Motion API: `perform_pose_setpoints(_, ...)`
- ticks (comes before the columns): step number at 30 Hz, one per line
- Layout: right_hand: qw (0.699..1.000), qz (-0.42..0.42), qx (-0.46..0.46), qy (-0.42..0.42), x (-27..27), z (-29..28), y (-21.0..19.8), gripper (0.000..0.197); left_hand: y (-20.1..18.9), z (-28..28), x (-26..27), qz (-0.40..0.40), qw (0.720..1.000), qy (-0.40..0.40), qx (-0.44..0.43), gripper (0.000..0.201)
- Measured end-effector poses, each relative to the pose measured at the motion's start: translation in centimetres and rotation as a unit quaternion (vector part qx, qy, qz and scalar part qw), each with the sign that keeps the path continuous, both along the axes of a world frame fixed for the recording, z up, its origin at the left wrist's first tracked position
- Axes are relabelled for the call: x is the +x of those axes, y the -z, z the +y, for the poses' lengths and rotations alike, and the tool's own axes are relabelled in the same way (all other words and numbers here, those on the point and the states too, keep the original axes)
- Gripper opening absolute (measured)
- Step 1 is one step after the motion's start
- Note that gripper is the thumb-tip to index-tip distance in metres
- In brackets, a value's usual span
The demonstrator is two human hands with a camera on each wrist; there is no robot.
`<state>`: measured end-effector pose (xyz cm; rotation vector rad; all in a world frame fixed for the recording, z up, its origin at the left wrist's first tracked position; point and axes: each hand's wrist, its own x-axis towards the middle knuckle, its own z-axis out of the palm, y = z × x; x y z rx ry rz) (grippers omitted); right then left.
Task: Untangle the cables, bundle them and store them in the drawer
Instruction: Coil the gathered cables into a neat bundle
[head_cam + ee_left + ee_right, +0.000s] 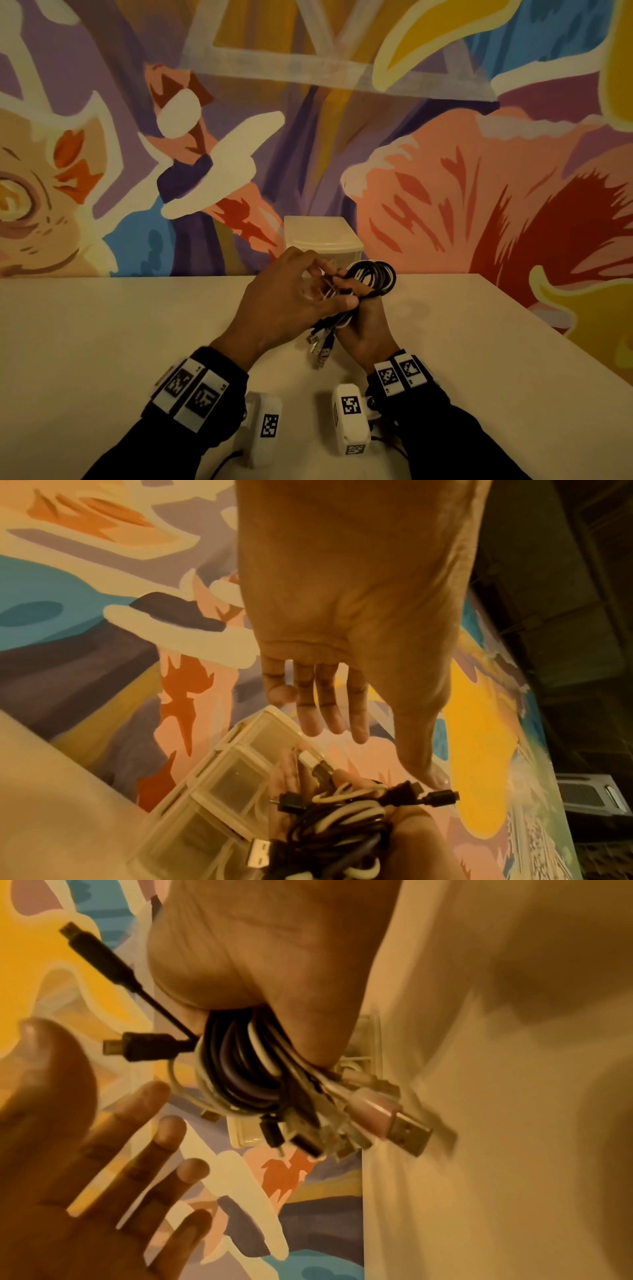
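A bundle of black, white and purple cables point(373, 275) is looped into a coil above the table. My right hand point(361, 315) grips it around the middle, and the plugs point(320, 346) hang below the fist. The right wrist view shows the coil point(240, 1066) squeezed under the right hand point(274, 974), with a pink USB plug point(394, 1118) sticking out. My left hand point(291, 294) hovers just left of the bundle. Its fingers point(325, 696) are straight and hold nothing. A small translucent drawer unit point(322, 236) stands behind the hands, and its drawers point(232, 783) look closed.
The beige table point(137, 342) runs to a painted mural wall point(479, 171) right behind the drawer unit. The table's right edge point(548, 329) slants toward me. White tagged camera boxes point(351, 421) hang under both wrists, close to the tabletop.
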<state>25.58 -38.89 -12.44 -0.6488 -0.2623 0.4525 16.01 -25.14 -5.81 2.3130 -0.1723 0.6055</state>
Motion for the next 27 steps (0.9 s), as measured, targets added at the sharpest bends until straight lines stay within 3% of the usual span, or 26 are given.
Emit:
perform_pose_setpoints(2, 1.0, 0.006, -0.005, 0.013, 0.1, -0.3, -0.1, 0.022, 0.3, -0.1, 0.2, 0.011, 1.0, -0.016, 0.024, 0.064)
perform_pose_setpoints(7, 0.994, 0.045, 0.018, 0.1, 0.2, -0.5, -0.3, 0.018, 2.1, 1.4, 1.6, 0.024, 0.999, -0.038, -0.011, 0.045)
perform_pose_setpoints(9, 0.992, 0.072, 0.001, 0.108, 0.1, -0.8, -0.3, 0.013, 2.9, 2.1, 2.0, 0.058, 0.998, -0.03, 0.015, 0.047)
perform_pose_setpoints(13, 0.99, 0.111, -0.027, 0.088, -0.6, -1.8, 0.3, 0.039, 3.8, 2.2, 2.2, 0.123, 0.988, -0.014, 0.09, 0.074)
perform_pose_setpoints(17, 0.985, 0.149, -0.033, 0.086, -1.4, -1.7, 1.7, 0.065, 4.3, 2.0, 3.1, 0.15, 0.983, -0.016, 0.108, 0.086)
perform_pose_setpoints(22, 0.984, 0.157, -0.015, 0.085, -1.5, -1.9, 1.4, 0.073, 4.1, 0.7, 4.4, 0.153, 0.981, -0.035, 0.114, 0.094)
perform_pose_setpoints(27, 0.984, 0.158, 0.007, 0.086, -1.3, -2.2, 1.7, 0.074, 3.9, -1.3, 5.0, 0.154, 0.98, -0.067, 0.11, 0.088)
